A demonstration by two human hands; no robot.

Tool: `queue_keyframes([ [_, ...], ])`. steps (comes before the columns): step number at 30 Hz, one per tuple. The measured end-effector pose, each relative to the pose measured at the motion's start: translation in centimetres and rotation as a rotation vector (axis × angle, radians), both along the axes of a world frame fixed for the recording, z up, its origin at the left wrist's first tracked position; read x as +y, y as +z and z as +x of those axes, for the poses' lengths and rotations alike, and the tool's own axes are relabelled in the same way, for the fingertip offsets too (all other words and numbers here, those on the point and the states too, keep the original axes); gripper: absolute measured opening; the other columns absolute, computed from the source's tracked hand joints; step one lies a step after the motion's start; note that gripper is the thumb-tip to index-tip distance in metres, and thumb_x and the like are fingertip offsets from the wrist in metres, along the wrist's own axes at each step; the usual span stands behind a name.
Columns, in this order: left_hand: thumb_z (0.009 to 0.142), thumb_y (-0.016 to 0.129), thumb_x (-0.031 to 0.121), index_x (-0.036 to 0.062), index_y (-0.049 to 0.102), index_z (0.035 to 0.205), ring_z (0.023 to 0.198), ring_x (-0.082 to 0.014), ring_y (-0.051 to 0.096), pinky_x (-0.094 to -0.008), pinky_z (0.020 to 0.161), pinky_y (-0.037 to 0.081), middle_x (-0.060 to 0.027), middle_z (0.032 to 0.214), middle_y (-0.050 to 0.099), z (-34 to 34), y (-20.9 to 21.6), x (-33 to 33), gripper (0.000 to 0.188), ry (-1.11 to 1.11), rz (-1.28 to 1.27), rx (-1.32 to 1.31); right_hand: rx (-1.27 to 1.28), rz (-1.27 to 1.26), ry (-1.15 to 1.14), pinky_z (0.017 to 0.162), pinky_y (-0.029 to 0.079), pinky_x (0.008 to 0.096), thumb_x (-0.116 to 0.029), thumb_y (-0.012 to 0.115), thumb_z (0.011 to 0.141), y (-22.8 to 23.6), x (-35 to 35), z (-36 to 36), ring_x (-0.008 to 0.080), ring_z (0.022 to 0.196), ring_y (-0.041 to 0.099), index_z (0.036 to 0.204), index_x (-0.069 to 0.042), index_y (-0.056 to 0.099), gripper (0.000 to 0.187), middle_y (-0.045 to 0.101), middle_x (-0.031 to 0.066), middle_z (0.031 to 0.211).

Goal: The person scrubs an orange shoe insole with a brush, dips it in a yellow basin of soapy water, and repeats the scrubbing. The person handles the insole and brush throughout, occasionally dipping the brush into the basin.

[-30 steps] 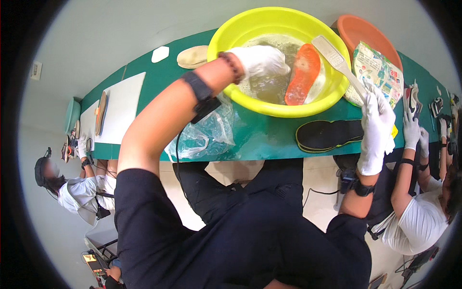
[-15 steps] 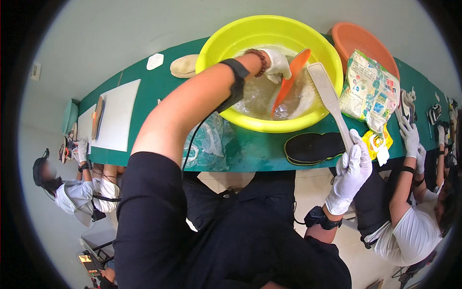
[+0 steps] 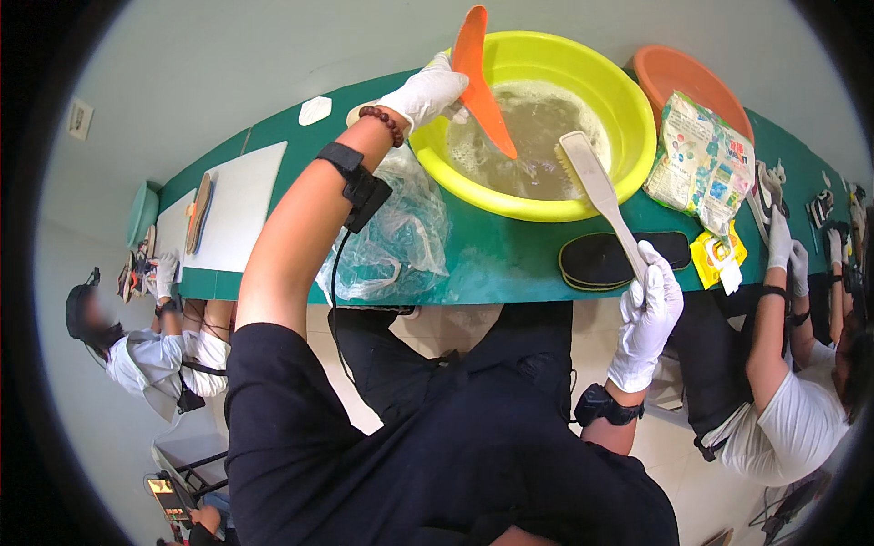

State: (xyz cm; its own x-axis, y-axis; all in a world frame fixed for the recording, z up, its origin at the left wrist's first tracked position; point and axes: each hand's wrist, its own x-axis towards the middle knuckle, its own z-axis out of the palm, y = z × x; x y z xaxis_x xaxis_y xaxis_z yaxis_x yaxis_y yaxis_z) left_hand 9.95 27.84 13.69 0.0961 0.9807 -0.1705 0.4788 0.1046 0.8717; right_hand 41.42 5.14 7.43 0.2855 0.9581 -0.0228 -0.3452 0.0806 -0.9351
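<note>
Pinched in my gloved left hand (image 3: pixel 426 96) is an orange insole (image 3: pixel 482 91), raised over the left part of a yellow-green basin (image 3: pixel 628 164) of cloudy, sudsy water. The insole stands steeply tilted, its lower end above the water. My gloved right hand (image 3: pixel 649 305) is closed round the handle of a scrubbing brush (image 3: pixel 596 177), whose pale bristled head rests over the basin's near right rim. Under the brush handle, a black insole (image 3: pixel 587 262) with a yellow-green edge lies on the green table (image 3: pixel 492 264). My left hand mostly covers a beige insole behind it.
A crumpled clear plastic bag (image 3: pixel 391 237) lies left of the basin. To the right are a printed powder bag (image 3: pixel 696 164), a small yellow packet (image 3: pixel 719 255) and an orange basin (image 3: pixel 683 77). White boards (image 3: pixel 246 200) lie far left. Other people work at both sides.
My left hand has lifted the orange insole out of the water, up and to the left. The brush in my right hand has shifted slightly left and down.
</note>
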Motion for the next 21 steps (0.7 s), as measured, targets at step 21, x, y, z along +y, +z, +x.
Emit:
queue_keyframes([
  [21, 0.082, 0.067, 0.034, 0.0058, 0.055, 0.131, 0.109, -0.0396, 0.058, -0.0383, 0.092, 0.049, -0.0311, 0.118, 0.057, -1.4, 2.0, -2.7, 0.057, -0.541, 0.099, 1.161, 0.049, -0.014, 0.0, 0.038, 0.025, 0.0163, -0.019, 0.053, 0.098, -0.3, -2.0, -0.4, -0.0003, 0.044, 0.033, 0.117, 0.002, 0.061, 0.03, 0.047, -0.0048, 0.06],
])
